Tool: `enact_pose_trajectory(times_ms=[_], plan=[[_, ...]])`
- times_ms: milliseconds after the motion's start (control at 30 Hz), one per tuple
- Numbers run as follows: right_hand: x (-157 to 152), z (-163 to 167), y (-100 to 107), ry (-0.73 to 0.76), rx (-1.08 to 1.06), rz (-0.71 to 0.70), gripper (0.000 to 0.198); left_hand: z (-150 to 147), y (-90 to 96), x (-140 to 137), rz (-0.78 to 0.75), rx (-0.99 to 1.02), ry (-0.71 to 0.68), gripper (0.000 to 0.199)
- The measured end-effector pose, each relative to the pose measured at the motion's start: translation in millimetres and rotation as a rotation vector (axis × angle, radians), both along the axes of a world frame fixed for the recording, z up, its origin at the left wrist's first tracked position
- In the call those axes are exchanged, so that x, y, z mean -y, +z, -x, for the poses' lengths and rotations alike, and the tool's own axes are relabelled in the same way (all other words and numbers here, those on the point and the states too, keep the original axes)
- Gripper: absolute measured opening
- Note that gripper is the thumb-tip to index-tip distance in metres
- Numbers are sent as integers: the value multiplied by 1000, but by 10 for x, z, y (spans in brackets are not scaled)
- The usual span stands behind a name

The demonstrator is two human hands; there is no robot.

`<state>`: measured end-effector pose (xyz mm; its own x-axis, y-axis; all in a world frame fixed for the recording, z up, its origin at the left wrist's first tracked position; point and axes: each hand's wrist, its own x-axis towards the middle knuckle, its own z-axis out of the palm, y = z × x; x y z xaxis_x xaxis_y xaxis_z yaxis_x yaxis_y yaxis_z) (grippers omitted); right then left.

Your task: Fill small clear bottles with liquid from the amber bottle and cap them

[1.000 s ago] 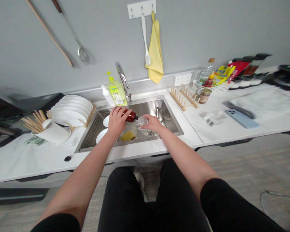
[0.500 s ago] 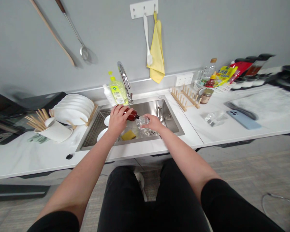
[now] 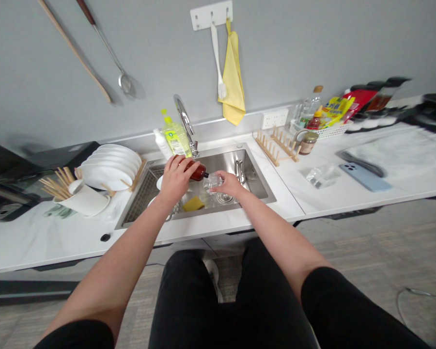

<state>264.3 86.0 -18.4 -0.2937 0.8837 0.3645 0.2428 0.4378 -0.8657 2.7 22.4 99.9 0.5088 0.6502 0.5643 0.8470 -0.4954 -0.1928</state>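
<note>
My left hand (image 3: 176,178) is wrapped around a dark reddish-brown bottle (image 3: 197,171) that lies tilted, its black tip pointing right. That tip is at the mouth of a small clear container (image 3: 211,181), gripped from the right by my right hand (image 3: 229,183). Whether any liquid runs between the two is too small to see. Both hands are above the steel sink (image 3: 263,195). Below them a yellow sponge (image 3: 193,203) lies in the sink, and white dishes (image 3: 160,182) are partly hidden behind my left hand and forearm.
Behind the sink stand a faucet (image 3: 184,118) and a yellow-green soap bottle (image 3: 176,138). White plates (image 3: 109,167) and a chopstick holder (image 3: 89,198) are on the left. To the right are a wooden rack (image 3: 276,148), a jar (image 3: 308,144) and a phone (image 3: 365,177).
The view has shifted slightly. Both hands keep their holds, with the bottle tip still at the clear container, which looks a little more level now.
</note>
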Motion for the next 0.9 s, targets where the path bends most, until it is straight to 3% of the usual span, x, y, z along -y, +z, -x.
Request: enact_pose_trajectory(times_ms=[900], plan=[[32, -18, 55, -18, -97, 38, 72, -150, 296, -14, -7, -111, -47, 65]])
